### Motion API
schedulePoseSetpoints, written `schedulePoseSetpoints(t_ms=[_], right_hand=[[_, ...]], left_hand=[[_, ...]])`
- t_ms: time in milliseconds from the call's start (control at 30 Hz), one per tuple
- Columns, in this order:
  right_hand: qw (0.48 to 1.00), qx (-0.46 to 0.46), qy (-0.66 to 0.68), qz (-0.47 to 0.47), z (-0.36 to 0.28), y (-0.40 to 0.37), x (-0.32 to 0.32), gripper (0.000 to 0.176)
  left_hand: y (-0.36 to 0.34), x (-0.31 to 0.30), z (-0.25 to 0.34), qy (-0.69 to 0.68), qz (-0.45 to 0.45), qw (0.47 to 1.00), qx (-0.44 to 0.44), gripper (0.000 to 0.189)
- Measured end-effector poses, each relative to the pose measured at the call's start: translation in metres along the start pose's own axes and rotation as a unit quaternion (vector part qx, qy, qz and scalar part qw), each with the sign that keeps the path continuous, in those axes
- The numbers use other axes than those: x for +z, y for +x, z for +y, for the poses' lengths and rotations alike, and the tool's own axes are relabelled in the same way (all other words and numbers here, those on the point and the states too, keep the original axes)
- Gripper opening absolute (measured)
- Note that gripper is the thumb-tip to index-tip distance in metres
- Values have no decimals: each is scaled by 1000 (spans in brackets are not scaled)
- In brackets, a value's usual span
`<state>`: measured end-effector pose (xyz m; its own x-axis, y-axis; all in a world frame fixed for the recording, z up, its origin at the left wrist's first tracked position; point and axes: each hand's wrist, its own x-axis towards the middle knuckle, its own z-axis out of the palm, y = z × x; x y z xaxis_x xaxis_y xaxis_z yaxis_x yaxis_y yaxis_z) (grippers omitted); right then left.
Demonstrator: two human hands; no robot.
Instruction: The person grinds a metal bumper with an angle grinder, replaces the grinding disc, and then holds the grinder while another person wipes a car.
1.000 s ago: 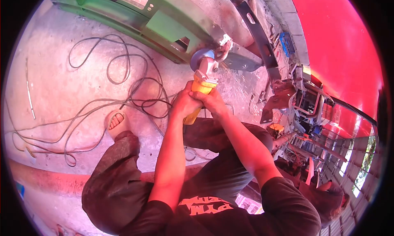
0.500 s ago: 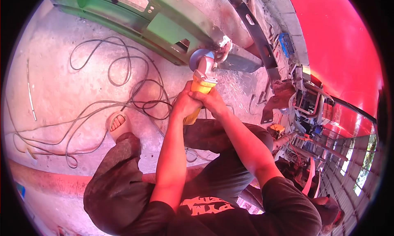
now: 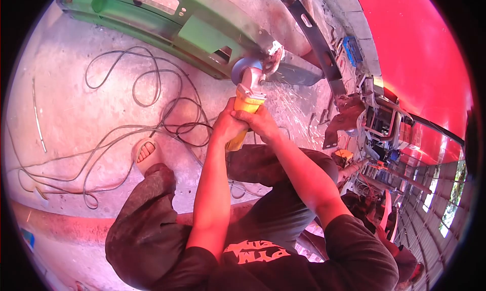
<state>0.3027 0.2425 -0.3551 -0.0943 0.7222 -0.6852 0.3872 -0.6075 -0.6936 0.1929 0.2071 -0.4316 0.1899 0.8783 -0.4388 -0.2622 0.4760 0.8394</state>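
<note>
Both my hands are wrapped round the yellow body of an angle grinder (image 3: 248, 104). My left hand (image 3: 228, 124) grips it from the left, and my right hand (image 3: 259, 123) closes over it from the right, the two touching. At the grinder's far end the disc (image 3: 245, 71) meets the ragged, rusty end (image 3: 273, 58) of a green metal bumper-like part (image 3: 202, 38). Sparks (image 3: 296, 106) spray off to the right and downward. The exact contact point is partly hidden behind the grinder's head.
Dark cable (image 3: 152, 78) lies in loops on the concrete floor left of my hands, near my sandalled foot (image 3: 147, 152). A dark steel beam (image 3: 311, 35) and a blue case (image 3: 352, 50) lie right. Metal scrap (image 3: 344, 119) and a large red panel (image 3: 415, 63) are beyond.
The sparks reach farther and look denser now. The grinder and both hands have shifted only slightly, and the grip is the same.
</note>
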Motion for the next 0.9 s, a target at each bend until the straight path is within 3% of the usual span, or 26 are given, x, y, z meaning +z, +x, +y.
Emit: schedulePoseSetpoints(t_ms=[167,567,900], right_hand=[[999,-49,-4,-3,-5,-2,2,53],[999,-33,-13,29,0,2,11,53],[999,-14,-14,24,7,-3,7,48]], left_hand=[[0,1,4,-20,6,1000,19,68],[9,-9,-7,-59,-38,997,33,72],[-3,-3,-6,-23,-19,999,29,71]])
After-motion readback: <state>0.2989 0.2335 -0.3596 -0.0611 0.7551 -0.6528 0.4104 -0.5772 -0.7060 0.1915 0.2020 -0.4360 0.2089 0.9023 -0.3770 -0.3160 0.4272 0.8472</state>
